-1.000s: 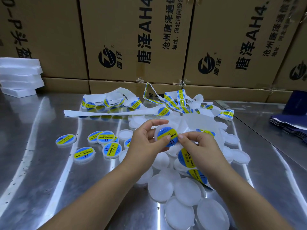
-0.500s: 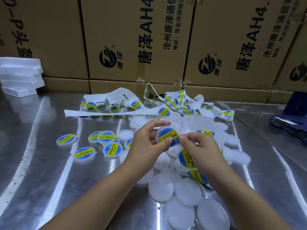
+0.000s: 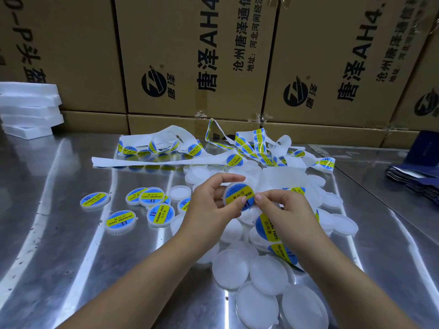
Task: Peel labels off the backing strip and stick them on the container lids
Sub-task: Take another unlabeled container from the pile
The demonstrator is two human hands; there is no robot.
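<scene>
Head view: metal table (image 3: 59,233), lids (image 3: 230,267), cardboard boxes (image 3: 180,32).

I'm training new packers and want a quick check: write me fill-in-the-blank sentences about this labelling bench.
The left hand and right hand hold one lid between them, labelled in blue and ____.
The finished lids lie on the person's ____ side.
The boxes behind the table are made of ____.
Missing: yellow; left; cardboard.
</scene>
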